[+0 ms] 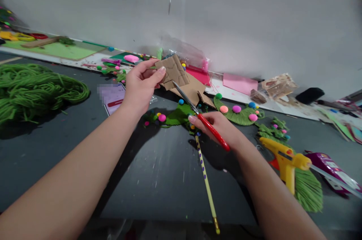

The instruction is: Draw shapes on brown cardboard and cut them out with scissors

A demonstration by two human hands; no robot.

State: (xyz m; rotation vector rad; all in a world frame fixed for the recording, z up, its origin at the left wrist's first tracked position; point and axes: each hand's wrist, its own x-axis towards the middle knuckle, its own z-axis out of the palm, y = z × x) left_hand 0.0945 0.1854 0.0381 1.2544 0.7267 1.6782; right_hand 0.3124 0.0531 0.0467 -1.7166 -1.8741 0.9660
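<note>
My left hand (141, 87) pinches a small piece of brown cardboard (177, 72) between thumb and fingers, raised over the table. Scissors (212, 130) with red handles are in my right hand (226, 125). Their tips reach the cardboard's lower edge; whether the blades are apart I cannot make out. Behind and below them lies a larger cardboard sheet (190, 89). Under my hands, green yarn leaves (179, 115) carry coloured pompoms. A pale pencil with purple dots (207, 185) lies on the table in front of my right hand.
A heap of green yarn (36, 89) lies at left, near a phone (114, 100). At right are a yellow glue gun (287, 159), a green yarn leaf (309, 191) and a purple packaged item (330, 168). Pink paper (240, 83) rests by the wall.
</note>
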